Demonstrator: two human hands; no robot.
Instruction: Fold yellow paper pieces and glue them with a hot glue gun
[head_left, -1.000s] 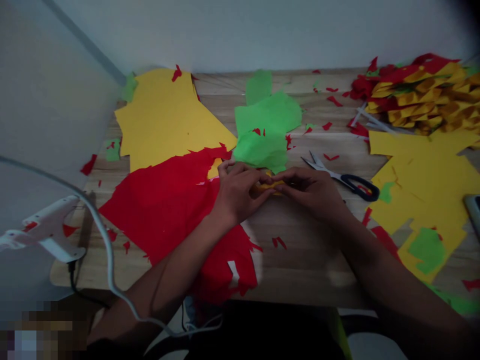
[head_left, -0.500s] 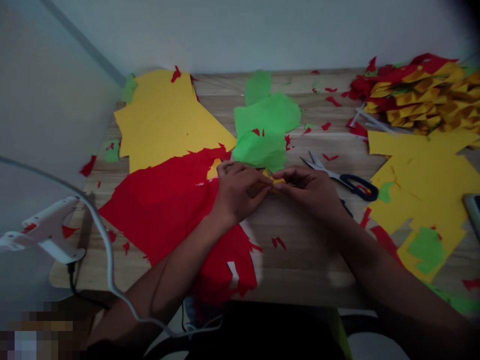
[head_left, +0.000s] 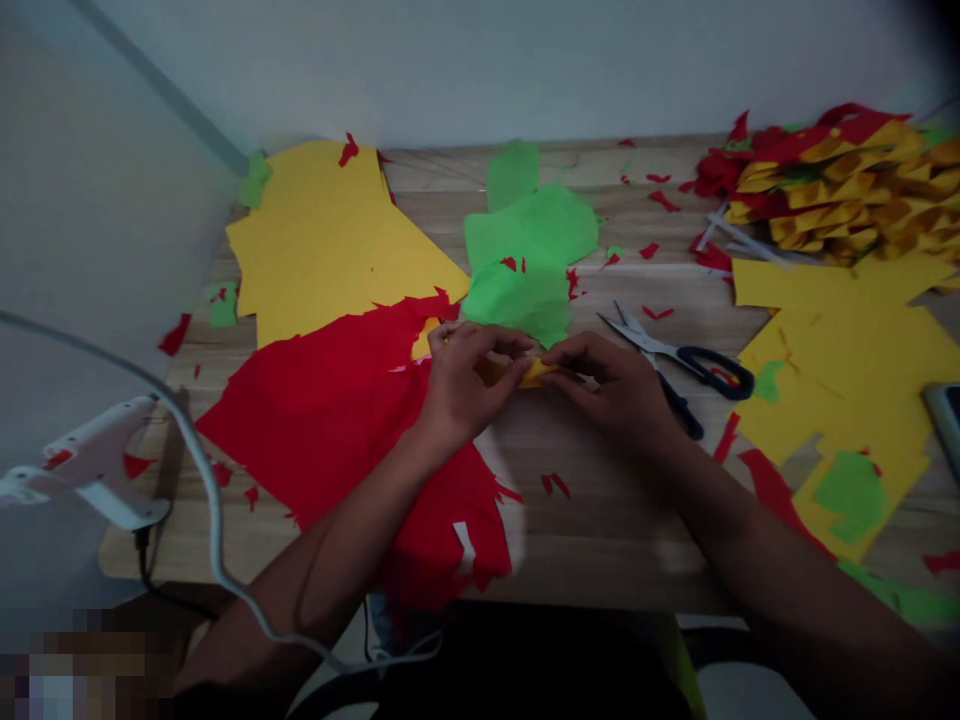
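Note:
Between my two hands is a small piece of yellow paper [head_left: 535,374], partly covered by the fingers. My left hand [head_left: 472,375] pinches its left end, with the thumb below and the fingers above. At the other end, the fingertips of my right hand [head_left: 607,375] are closed on the same piece. A large red sheet [head_left: 315,400] lies under and beside my left wrist. Green paper [head_left: 525,260] spreads just beyond the hands. Scissors [head_left: 682,358] with dark handles lie half spread to the right of my right hand.
A white glue gun [head_left: 112,465] stands at the table's left edge, and a grey cable [head_left: 214,480] crosses in front of it. Yellow sheets lie at the back left [head_left: 322,240] and right [head_left: 862,370]. Folded yellow and red paper [head_left: 847,200] is heaped at the back right. Red scraps are scattered about.
Both hands stay together at the same spot. The left fingers have arched and the right hand has turned slightly, showing more of the yellow piece. More of the scissors' lower handle shows.

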